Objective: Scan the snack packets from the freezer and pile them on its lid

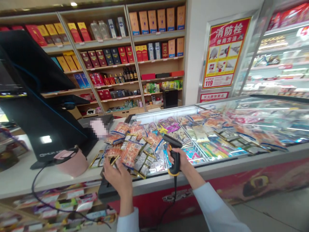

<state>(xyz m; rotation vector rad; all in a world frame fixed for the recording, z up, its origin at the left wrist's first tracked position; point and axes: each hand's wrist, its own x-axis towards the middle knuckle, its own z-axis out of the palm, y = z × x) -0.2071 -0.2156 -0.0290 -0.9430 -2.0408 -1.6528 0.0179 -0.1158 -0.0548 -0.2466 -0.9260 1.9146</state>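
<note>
Scanner [176, 161] partly hides the right hand [181, 158] gripping it.

Glass-topped freezer [241, 163]: heaped snack packets [131, 153]. White counter [14, 182]: black terminal [55, 132], pink object [73, 165].

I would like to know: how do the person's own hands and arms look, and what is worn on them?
The left hand and right hand wear no gloves. Pale blue sleeves cover the arms and end short of the wrists; they look plain.

wooden shelves [132, 45] stand beside a pale wall [196, 48] bearing a red poster [225, 53]; the floor [277, 206] is grey
</note>
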